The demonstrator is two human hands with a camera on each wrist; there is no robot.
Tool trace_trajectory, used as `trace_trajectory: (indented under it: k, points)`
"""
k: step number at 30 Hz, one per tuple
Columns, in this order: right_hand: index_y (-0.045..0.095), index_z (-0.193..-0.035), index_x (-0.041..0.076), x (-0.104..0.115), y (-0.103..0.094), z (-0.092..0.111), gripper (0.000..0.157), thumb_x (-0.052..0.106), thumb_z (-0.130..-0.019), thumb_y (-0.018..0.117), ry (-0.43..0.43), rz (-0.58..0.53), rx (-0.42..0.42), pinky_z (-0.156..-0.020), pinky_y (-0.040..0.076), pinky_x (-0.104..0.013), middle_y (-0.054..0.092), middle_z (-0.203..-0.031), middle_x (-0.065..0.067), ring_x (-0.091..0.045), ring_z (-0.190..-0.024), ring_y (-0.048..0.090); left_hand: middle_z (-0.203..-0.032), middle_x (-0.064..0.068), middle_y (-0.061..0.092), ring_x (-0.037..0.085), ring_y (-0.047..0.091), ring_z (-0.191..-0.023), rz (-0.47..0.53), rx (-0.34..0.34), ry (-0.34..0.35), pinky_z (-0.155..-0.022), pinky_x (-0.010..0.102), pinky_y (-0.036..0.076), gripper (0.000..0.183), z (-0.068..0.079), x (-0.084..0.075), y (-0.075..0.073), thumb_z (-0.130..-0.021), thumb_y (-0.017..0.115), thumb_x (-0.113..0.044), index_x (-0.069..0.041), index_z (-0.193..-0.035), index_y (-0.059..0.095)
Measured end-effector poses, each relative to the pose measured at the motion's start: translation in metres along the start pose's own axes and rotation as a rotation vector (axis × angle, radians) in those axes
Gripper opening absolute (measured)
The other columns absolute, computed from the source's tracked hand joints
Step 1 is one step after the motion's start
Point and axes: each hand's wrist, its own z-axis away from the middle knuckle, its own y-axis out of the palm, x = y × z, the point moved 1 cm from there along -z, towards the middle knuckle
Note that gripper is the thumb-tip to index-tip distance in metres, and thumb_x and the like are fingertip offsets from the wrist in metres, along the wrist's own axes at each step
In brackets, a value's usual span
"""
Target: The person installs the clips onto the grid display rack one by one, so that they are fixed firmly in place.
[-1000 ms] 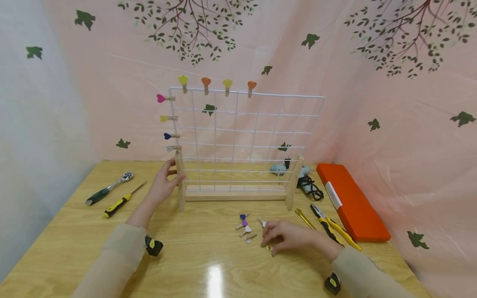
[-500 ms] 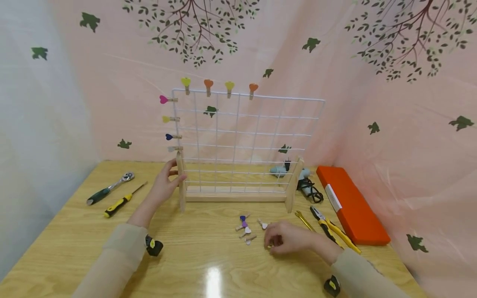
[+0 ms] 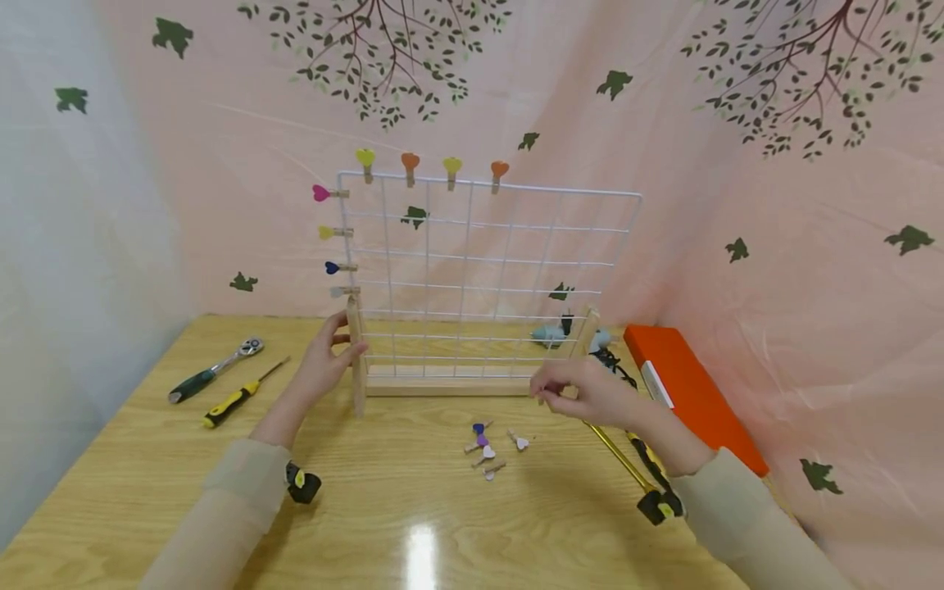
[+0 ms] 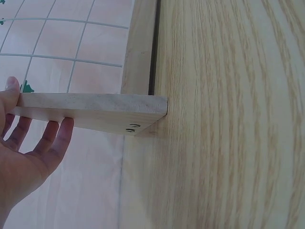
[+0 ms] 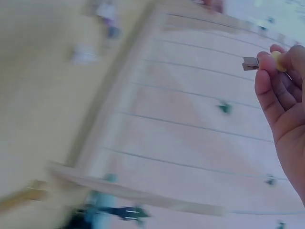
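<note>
My left hand (image 3: pixel 322 360) grips the left upright (image 4: pixel 95 107) of a wooden stand, thumb on one face and fingers on the other. The stand carries a white wire grid (image 3: pixel 465 258). Heart-topped mini clothespins sit along its top bar, among them an orange one (image 3: pixel 499 170), and down its left side, such as a pink one (image 3: pixel 320 193). My right hand (image 3: pixel 590 389), raised above the table in front of the stand's right end, pinches a mini clothespin (image 5: pixel 250 63) with a yellow top; its wooden tip sticks out past the fingers.
Several loose clothespins (image 3: pixel 482 440) lie before the stand. A ratchet (image 3: pixel 214 373) and a screwdriver (image 3: pixel 234 405) lie at left. Toward the right are a glue gun (image 3: pixel 549 335), a gold wrench (image 3: pixel 618 455), pliers partly hidden by my arm, and an orange case (image 3: pixel 696 393).
My right hand has picked the yellow-topped clothespin off the table and lifted it up and away toward the grid. The left hand stays on the upright.
</note>
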Motion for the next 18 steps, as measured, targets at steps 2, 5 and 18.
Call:
trace_trajectory:
  k: [2, 5, 18]
  points:
    - [0.061, -0.094, 0.018, 0.007, -0.019, -0.012, 0.024, -0.003, -0.081, 0.060, -0.033, 0.015, -0.051, -0.055, 0.046, -0.014, 0.060, -0.081, 0.006, 0.001, -0.066, 0.051, -0.138, 0.018, 0.028, 0.040, 0.039, -0.115, -0.005, -0.001, 0.000, -0.077, 0.048, 0.050, 0.060, -0.003, 0.007, 0.000, -0.089, 0.054, -0.017, -0.008, -0.140, 0.022]
    - [0.060, -0.097, 0.012, 0.016, -0.048, -0.029, 0.028, -0.010, -0.079, 0.060, -0.073, -0.011, -0.117, -0.057, 0.046, -0.015, 0.060, -0.084, 0.001, -0.003, -0.067, 0.051, -0.139, 0.014, 0.029, 0.037, 0.041, -0.116, -0.010, -0.010, -0.001, -0.077, 0.046, 0.051, 0.061, -0.007, 0.018, 0.000, -0.088, 0.055, -0.021, -0.013, -0.140, 0.023]
    - [0.065, -0.089, -0.008, 0.041, -0.135, -0.105, 0.011, -0.004, -0.080, 0.059, -0.007, 0.076, -0.623, -0.051, 0.045, -0.017, 0.065, -0.081, -0.018, -0.013, -0.057, 0.052, -0.137, 0.015, 0.031, 0.038, 0.044, -0.113, -0.021, -0.024, 0.043, -0.074, 0.046, 0.052, 0.060, -0.008, 0.021, 0.000, -0.088, 0.056, -0.019, -0.012, -0.139, 0.025]
